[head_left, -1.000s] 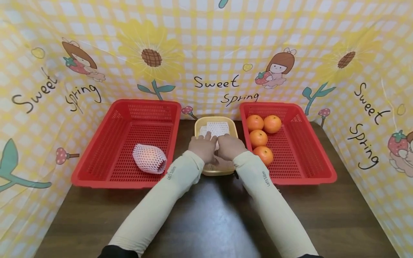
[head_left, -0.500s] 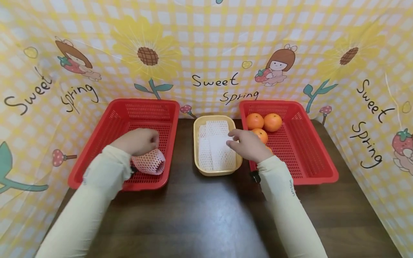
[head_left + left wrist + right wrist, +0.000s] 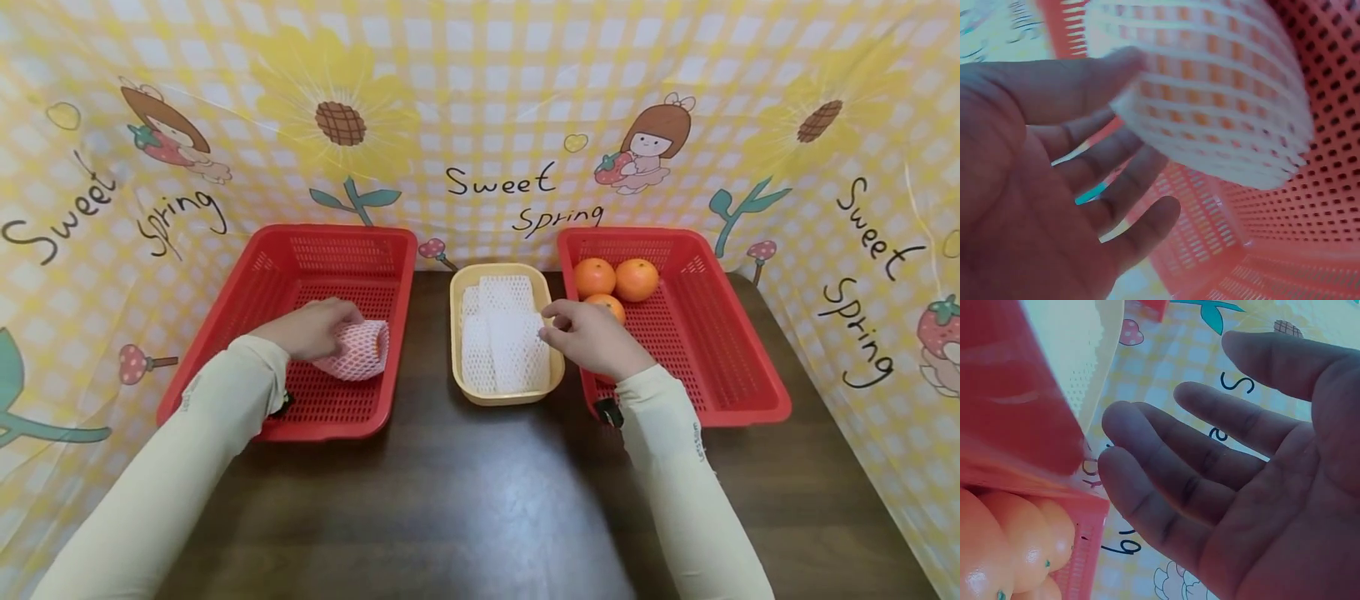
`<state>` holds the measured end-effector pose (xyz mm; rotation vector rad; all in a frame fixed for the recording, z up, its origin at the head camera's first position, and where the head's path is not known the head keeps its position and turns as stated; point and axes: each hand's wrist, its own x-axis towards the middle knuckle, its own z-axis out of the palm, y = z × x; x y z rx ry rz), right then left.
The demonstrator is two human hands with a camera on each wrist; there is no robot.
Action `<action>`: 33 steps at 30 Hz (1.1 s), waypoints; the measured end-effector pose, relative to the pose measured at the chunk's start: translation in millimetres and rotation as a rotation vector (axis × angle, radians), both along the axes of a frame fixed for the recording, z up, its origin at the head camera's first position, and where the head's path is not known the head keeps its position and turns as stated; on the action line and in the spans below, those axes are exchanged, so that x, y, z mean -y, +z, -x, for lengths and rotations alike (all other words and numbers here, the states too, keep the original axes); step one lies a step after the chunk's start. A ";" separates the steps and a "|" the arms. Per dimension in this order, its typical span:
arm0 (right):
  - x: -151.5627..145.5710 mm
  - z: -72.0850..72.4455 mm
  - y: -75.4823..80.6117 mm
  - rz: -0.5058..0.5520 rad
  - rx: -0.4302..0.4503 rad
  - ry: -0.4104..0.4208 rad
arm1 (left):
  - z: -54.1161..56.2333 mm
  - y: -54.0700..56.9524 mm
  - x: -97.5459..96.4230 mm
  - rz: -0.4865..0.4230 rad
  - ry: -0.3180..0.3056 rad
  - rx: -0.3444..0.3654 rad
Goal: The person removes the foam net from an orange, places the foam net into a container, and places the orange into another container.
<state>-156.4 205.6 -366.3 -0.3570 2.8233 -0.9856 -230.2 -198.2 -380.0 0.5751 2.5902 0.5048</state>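
In the left red basket (image 3: 326, 417), my left hand (image 3: 311, 327) pinches an orange in a white foam net (image 3: 358, 354). The left wrist view shows the thumb against one end of the net (image 3: 1210, 81), the fingers behind it and orange showing through the mesh. My right hand (image 3: 592, 335) hovers over the near side of the right red basket, beside the yellow tray (image 3: 506, 398); its fingers (image 3: 1147, 494) are loosely bent around nothing. White foam nets (image 3: 510, 333) lie flat in that tray.
The right red basket (image 3: 750, 408) holds several bare oranges (image 3: 636, 279) along its left side, partly hidden by my right hand. All three containers stand on a dark wooden table (image 3: 480, 508), with a yellow checked cloth (image 3: 495, 100) behind and beside them.
Both hands have left the yellow tray. My left hand went left to the netted orange, which has now shifted and turned slightly; my right hand moved right, towards the right basket.
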 end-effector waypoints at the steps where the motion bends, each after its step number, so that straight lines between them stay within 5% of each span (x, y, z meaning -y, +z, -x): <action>1: 0.7 -0.3 0.5 -0.003 -0.002 0.003 | 3.1 -0.9 -1.2 0.014 0.016 0.006; 6: 4.8 -1.7 3.3 -0.013 -0.007 0.023 | 10.9 -7.9 4.4 0.068 0.046 0.090; 10: 6.3 -2.2 3.2 -0.013 -0.014 0.034 | 12.1 -20.4 12.1 0.013 0.061 0.172; 15: 9.5 -2.8 1.2 -0.029 -0.039 0.071 | 16.2 -34.2 13.5 -0.087 0.058 0.150; 18: 13.1 -3.7 1.6 -0.036 -0.041 0.080 | 16.2 -34.5 15.3 -0.052 0.079 0.120; 22: 17.5 -6.3 1.9 -0.003 -0.045 0.090 | 13.0 -22.9 23.4 -0.035 0.103 0.069; 26: 25.1 -13.4 3.7 0.109 -0.139 0.126 | -2.3 0.9 24.1 -0.171 0.124 0.022; 31: 50.3 -27.5 15.1 0.517 -0.338 0.238 | -35.9 28.7 -4.4 -0.389 0.068 -0.004; 33: 63.3 -32.2 20.0 0.685 -0.355 0.313 | -47.0 34.1 -18.9 -0.463 0.023 -0.010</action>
